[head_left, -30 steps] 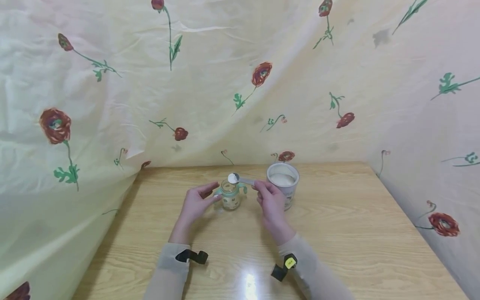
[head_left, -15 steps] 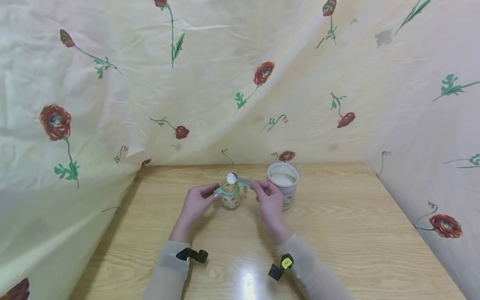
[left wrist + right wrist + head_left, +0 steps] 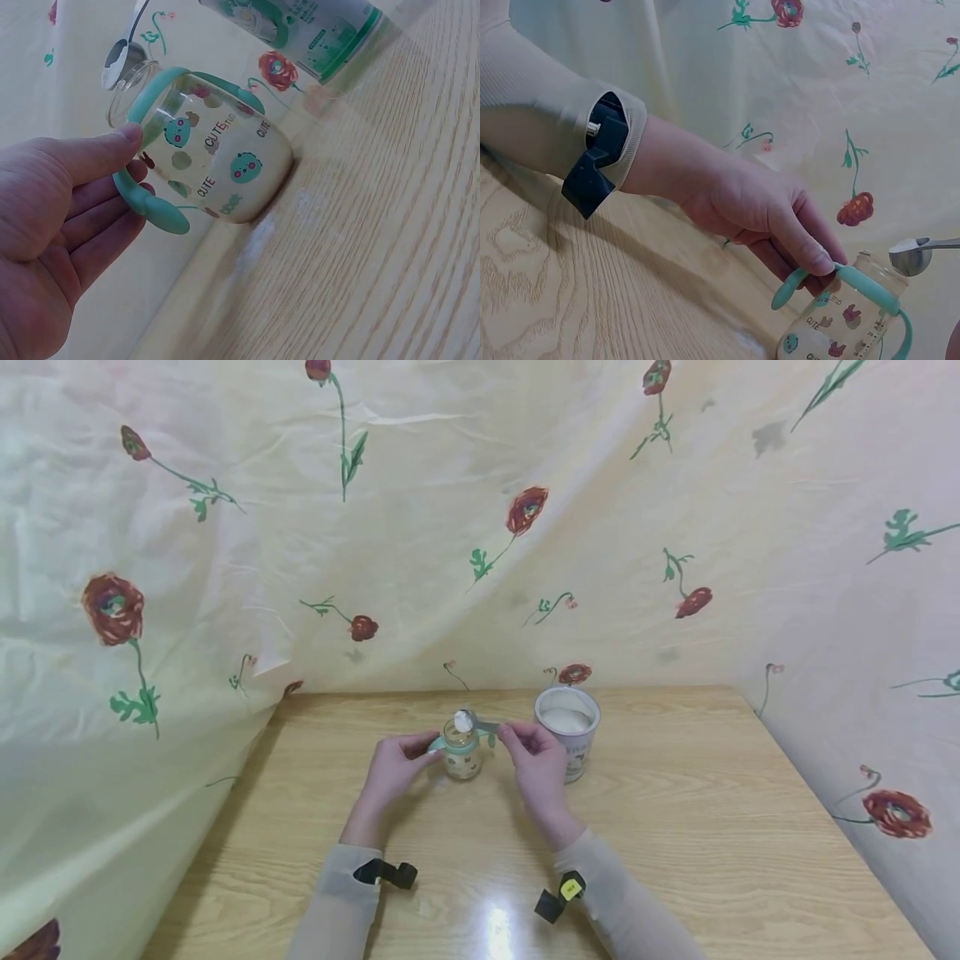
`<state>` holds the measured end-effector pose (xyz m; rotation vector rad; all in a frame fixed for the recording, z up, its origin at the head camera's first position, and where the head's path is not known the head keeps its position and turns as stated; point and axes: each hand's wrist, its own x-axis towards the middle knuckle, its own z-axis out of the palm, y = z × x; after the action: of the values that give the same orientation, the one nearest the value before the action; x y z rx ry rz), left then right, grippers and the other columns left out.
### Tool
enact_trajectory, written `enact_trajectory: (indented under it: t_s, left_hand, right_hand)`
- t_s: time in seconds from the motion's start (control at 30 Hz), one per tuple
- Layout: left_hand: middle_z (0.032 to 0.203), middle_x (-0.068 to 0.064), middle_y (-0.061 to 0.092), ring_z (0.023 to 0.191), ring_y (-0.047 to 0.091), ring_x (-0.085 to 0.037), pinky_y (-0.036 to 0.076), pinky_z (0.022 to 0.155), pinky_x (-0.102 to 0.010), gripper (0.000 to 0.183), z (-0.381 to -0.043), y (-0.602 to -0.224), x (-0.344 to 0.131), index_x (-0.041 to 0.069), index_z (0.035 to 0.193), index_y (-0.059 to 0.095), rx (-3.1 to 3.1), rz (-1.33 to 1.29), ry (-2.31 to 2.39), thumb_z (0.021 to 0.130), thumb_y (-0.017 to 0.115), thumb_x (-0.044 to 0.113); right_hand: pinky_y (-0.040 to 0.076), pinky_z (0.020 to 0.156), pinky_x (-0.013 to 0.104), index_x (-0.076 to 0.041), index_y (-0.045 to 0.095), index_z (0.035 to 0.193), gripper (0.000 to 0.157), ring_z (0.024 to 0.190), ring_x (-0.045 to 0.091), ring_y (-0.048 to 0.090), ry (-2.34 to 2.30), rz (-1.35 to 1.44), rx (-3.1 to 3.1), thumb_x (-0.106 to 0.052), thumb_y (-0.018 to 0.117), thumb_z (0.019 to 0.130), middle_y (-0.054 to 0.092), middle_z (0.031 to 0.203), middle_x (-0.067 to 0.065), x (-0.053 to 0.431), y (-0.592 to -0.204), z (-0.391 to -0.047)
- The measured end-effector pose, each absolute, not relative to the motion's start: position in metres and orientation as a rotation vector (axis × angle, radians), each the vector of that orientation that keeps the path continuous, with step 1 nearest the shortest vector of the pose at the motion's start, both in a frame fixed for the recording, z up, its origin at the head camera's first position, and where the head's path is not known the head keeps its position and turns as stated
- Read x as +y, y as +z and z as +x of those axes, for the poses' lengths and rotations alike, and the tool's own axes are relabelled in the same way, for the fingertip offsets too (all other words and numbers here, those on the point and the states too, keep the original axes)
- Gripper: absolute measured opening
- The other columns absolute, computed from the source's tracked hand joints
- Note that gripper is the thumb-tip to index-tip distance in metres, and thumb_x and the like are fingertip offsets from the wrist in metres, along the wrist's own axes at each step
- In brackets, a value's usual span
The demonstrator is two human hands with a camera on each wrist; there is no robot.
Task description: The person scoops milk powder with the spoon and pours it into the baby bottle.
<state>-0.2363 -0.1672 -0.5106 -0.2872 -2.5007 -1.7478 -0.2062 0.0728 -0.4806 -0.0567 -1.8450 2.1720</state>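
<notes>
A clear baby bottle point(image 3: 462, 763) with a mint-green two-handled collar and printed cartoon faces stands uncapped on the table. My left hand point(image 3: 393, 767) pinches one of its green handles point(image 3: 154, 214) between thumb and fingers. Pale contents show low inside the bottle. My right hand point(image 3: 538, 764) holds a metal measuring spoon point(image 3: 913, 260) by its handle. White powder fills the spoon's bowl, which hangs right at the bottle's open mouth point(image 3: 877, 268). Only a sliver of the right hand enters the right wrist view.
Just behind my right hand is an open white canister point(image 3: 577, 750) of white powder. A little spilled powder point(image 3: 255, 244) lies by the bottle's base. The wooden table point(image 3: 712, 810) meets a flower-printed cloth point(image 3: 420, 568) at its back and sides.
The powder-filled spoon has shifted slightly left and down over the bottle mouth, and my right hand has moved a little left with it. The left hand keeps its hold on the handle.
</notes>
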Motion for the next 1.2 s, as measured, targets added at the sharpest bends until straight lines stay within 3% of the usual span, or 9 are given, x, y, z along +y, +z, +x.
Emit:
enact_trajectory:
  t_s: [0.1, 0.3, 0.5, 0.77, 1.03, 1.2]
  left_hand:
    - [0.126, -0.011, 0.077, 0.114, 0.074, -0.028, 0.059, 0.104, -0.045, 0.038, -0.235, -0.51, -0.167, 0.008, 0.127, 0.078, -2.506, -0.283, -1.741, 0.092, 0.086, 0.018]
    - [0.125, -0.011, 0.077, 0.114, 0.075, -0.028, 0.059, 0.103, -0.045, 0.035, -0.235, -0.512, -0.166, 0.007, 0.126, 0.078, -2.506, -0.299, -1.723, 0.093, 0.085, 0.018]
    - [0.125, -0.011, 0.077, 0.114, 0.075, -0.028, 0.059, 0.103, -0.045, 0.034, -0.236, -0.514, -0.167, 0.007, 0.126, 0.079, -2.506, -0.295, -1.714, 0.094, 0.085, 0.018]
    - [0.125, -0.009, 0.078, 0.114, 0.075, -0.026, 0.059, 0.103, -0.043, 0.033, -0.235, -0.515, -0.167, 0.009, 0.126, 0.079, -2.507, -0.296, -1.717, 0.095, 0.084, 0.018]
    - [0.123, -0.009, 0.078, 0.112, 0.075, -0.025, 0.061, 0.1, -0.041, 0.031, -0.235, -0.513, -0.166, 0.008, 0.125, 0.079, -2.503, -0.302, -1.719, 0.095, 0.084, 0.017]
    - [0.122, -0.01, 0.078, 0.11, 0.076, -0.026, 0.062, 0.099, -0.041, 0.031, -0.236, -0.513, -0.166, 0.006, 0.124, 0.079, -2.502, -0.313, -1.711, 0.096, 0.084, 0.016]
  right_hand:
    - [0.06, 0.081, 0.026, 0.0, 0.075, 0.106, 0.017, 0.09, 0.018, 0.071, 2.133, -0.019, -1.859, -0.012, 0.081, 0.097, 0.078, 0.103, 0.007, 0.072, -0.482, -0.205]
    - [0.057, 0.071, 0.02, 0.0, 0.076, 0.103, 0.015, 0.081, 0.014, 0.068, 1.984, 0.096, -1.913, -0.012, 0.081, 0.096, 0.078, 0.099, 0.009, 0.072, -0.489, -0.206]
    - [0.052, 0.061, 0.015, 0.003, 0.076, 0.096, 0.007, 0.069, 0.009, 0.063, 1.792, 0.261, -1.914, -0.001, 0.081, 0.094, 0.079, 0.093, 0.014, 0.07, -0.504, -0.21]
    - [0.048, 0.061, 0.009, 0.006, 0.074, 0.093, 0.009, 0.068, 0.004, 0.06, 1.643, 0.304, -1.906, 0.01, 0.081, 0.089, 0.078, 0.088, 0.018, 0.064, -0.501, -0.207]
    - [0.051, 0.061, 0.012, -0.003, 0.078, 0.094, 0.012, 0.067, 0.011, 0.064, 1.5, 0.449, -1.863, 0.005, 0.085, 0.087, 0.079, 0.089, 0.01, 0.069, -0.509, -0.211]
    - [0.05, 0.061, 0.01, 0.0, 0.077, 0.092, 0.017, 0.063, 0.018, 0.064, 1.433, 0.48, -1.834, 0.012, 0.084, 0.083, 0.078, 0.087, 0.014, 0.068, -0.506, -0.21]
